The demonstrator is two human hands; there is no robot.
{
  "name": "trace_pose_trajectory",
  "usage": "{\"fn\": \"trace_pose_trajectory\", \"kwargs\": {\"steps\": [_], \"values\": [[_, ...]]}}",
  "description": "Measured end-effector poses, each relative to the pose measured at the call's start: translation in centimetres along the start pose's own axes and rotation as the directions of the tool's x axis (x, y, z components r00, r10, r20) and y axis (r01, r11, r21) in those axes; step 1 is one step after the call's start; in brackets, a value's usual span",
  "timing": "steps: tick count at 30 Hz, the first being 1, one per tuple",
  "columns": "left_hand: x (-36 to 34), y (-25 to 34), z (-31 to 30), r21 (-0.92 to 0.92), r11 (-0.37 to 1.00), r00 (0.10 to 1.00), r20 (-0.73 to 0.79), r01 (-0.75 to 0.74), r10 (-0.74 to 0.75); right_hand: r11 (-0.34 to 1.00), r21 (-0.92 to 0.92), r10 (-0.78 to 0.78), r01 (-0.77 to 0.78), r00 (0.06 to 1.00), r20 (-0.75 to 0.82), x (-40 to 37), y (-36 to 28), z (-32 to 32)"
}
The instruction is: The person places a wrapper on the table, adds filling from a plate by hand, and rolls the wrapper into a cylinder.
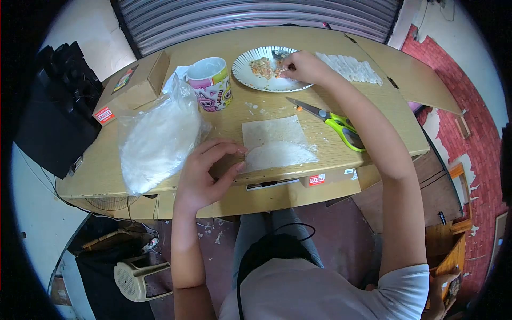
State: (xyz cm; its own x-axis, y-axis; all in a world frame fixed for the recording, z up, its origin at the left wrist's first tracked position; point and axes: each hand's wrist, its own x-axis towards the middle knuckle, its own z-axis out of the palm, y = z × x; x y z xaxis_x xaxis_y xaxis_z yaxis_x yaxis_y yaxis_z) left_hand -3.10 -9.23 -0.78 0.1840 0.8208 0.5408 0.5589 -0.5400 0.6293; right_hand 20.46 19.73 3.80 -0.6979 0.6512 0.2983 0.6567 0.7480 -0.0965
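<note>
My left hand (205, 168) rests at the left edge of a thin white wrapper sheet (272, 130), fingers curved and thumb apart. The sheet lies flat on the table, its near half folded or doubled into a whiter layer. Over the fluted white plate (245, 77), my right hand (306, 68) has its fingers pinched together beside a mound of orange-flecked chopped filling (262, 68). What sits between those fingertips is hidden. A metal spoon (279, 54) lies on the plate behind them. Green-handled scissors (333, 121) lie beneath my right forearm, blades pointing left.
A clear plastic bag of white material (157, 141) slumps left of the sheet. Behind it stand a patterned mug (213, 88) and a cardboard box (133, 82). Rolled white pieces (352, 69) are lined up at the back right. Crumbs dot the wooden table (224, 130).
</note>
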Motion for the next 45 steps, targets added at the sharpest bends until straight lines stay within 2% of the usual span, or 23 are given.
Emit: {"fn": "trace_pose_trajectory", "kwargs": {"steps": [4, 8, 10, 14, 17, 20, 23, 26, 28, 32, 35, 36, 37, 38, 40, 41, 43, 45], "values": [[0.0, 0.1, -0.2, 0.006, 1.0, 1.0, 0.018, 0.006, -0.006, 0.998, 0.013, 0.06, -0.061, 0.998, 0.023, -0.4, -0.5, -0.5], [0.0, 0.0, -0.3, 0.024, 1.0, 0.999, 0.042, 0.017, -0.018, 0.994, 0.098, 0.028, -0.037, 0.995, 0.097, -0.1, 0.7, -0.8], [0.0, 0.0, -0.2, 0.024, 1.0, 0.999, 0.039, 0.009, -0.01, 0.993, 0.113, -0.039, 0.033, 0.998, 0.055, -0.2, 1.1, -0.4], [0.0, -0.1, 0.1, 0.007, 1.0, 1.0, -0.012, -0.014, 0.014, 0.997, 0.059, -0.042, 0.041, 0.999, 0.019, -0.2, 0.6, -0.1], [0.0, -0.1, 0.0, 0.006, 1.0, 1.0, -0.009, 0.001, -0.001, 0.999, 0.03, 0.013, -0.014, 1.0, 0.028, -0.2, 0.7, -0.1], [0.0, 0.0, 0.1, -0.012, 1.0, 1.0, 0.0, 0.024, -0.024, 1.0, 0.008, -0.009, 0.008, 0.998, 0.056, 0.0, 1.3, -0.1], [0.0, -0.1, 0.0, 0.007, 1.0, 1.0, 0.003, 0.01, -0.01, 0.998, -0.013, -0.065, 0.065, 0.998, -0.013, 0.0, 1.8, 0.6], [0.0, 0.1, 0.0, 0.028, 1.0, 1.0, -0.009, 0.006, -0.006, 1.0, 0.029, -0.002, 0.002, 1.0, -0.004, -0.4, 0.7, -0.6], [0.0, 0.0, 0.0, 0.024, 1.0, 1.0, -0.012, -0.003, 0.003, 0.998, 0.055, 0.0, -0.006, 0.995, 0.101, -0.6, 0.9, -1.2], [-0.1, -0.4, 0.1, -0.022, 1.0, 1.0, -0.011, 0.006, -0.007, 0.999, 0.024, -0.031, 0.029, 0.995, 0.095, -0.3, 2.0, -1.3], [-0.1, -0.3, 0.1, 0.001, 1.0, 1.0, -0.025, -0.011, 0.011, 0.998, 0.018, 0.055, -0.057, 0.994, 0.089, 0.2, 2.5, -3.0], [-0.1, -0.2, 0.1, -0.001, 1.0, 1.0, -0.026, -0.008, 0.008, 0.929, 0.345, 0.105, -0.133, 0.99, 0.097, 0.2, 2.8, -3.9], [-0.1, -0.1, 0.1, 0.0, 1.0, 0.999, -0.035, 0.009, -0.009, 0.751, 0.631, 0.151, -0.194, 0.981, 0.121, 0.1, 3.0, -4.6], [-0.1, -0.1, 0.1, 0.001, 1.0, 0.999, -0.043, 0.024, -0.024, 0.75, 0.631, 0.153, -0.196, 0.981, 0.124, -0.2, 3.0, -4.7], [0.0, -0.2, 0.2, 0.002, 1.0, 0.999, -0.047, 0.021, -0.02, 0.397, 0.898, 0.221, -0.191, 0.969, 0.108, -1.9, 0.0, -5.5], [0.0, -0.3, 0.2, 0.005, 1.0, 0.998, -0.053, 0.017, -0.017, 0.397, 0.898, 0.221, -0.192, 0.969, 0.109, -2.8, -1.5, -5.9], [0.0, -0.2, 0.2, 0.021, 0.999, 0.997, -0.068, 0.027, -0.026, 0.447, 0.873, 0.049, -0.195, 0.98, 0.194, -5.0, -4.5, -6.0], [0.0, -0.1, 0.3, 0.037, 0.998, 0.996, -0.083, 0.041, -0.038, 0.501, 0.855, -0.205, -0.136, 0.941, 0.27, -7.4, -6.6, -4.9]]}}
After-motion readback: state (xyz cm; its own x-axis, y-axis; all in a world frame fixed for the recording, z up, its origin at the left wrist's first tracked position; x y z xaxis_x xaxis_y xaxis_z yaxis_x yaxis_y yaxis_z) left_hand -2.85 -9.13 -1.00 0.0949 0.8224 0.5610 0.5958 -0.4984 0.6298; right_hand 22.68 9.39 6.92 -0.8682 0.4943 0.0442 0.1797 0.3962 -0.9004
